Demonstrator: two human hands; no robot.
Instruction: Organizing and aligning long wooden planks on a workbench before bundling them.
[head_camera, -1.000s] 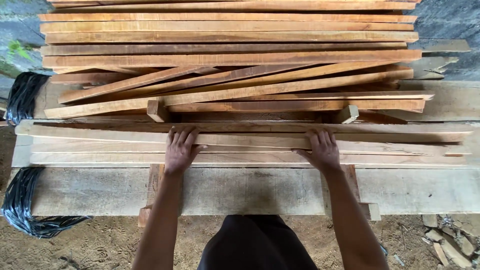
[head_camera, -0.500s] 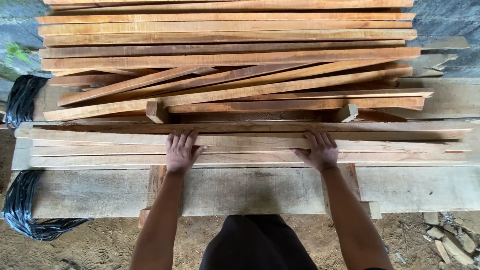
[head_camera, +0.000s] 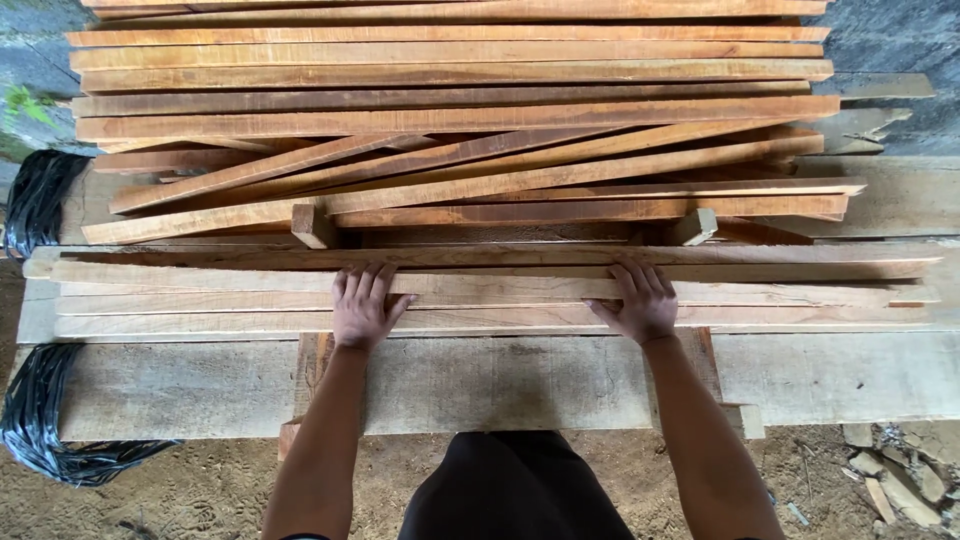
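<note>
Your left hand (head_camera: 360, 305) and right hand (head_camera: 640, 300) lie open, palms down, on the pale long wooden slat (head_camera: 500, 285) topping the near stack, not yet lifted.

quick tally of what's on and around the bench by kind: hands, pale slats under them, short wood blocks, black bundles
hands: 2, left and right
pale slats under the hands: 4, as far as the edges show
short wood blocks: 2
black bundles: 2
total: 10
</note>
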